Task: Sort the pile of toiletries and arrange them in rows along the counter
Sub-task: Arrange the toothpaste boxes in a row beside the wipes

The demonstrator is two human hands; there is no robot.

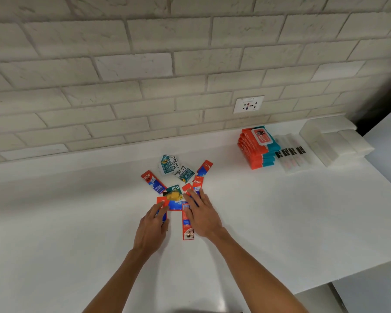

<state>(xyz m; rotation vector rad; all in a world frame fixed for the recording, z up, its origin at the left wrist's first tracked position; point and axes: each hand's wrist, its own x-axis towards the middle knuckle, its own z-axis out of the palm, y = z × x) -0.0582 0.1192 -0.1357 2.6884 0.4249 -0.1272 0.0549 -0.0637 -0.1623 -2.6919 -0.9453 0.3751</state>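
Observation:
A loose pile of sachets lies mid-counter: several red-and-blue toothpaste sachets (153, 181) and teal-and-white conditioner sachets (169, 164), with one teal sachet (174, 192) in the middle. My left hand (152, 229) lies on a toothpaste sachet (161, 202) at the pile's near left, fingers bent over it. My right hand (202, 214) rests flat with straight fingers across toothpaste sachets, one long sachet (187, 227) sticking out beneath it toward me.
At the right back stand a stack of orange-and-teal wipe packs (256, 146), a row of clear-wrapped toothbrushes (291, 155) and white boxes (335, 141). A wall socket (248, 104) sits on the brick wall. The white counter's (77, 211) edge drops off at the right.

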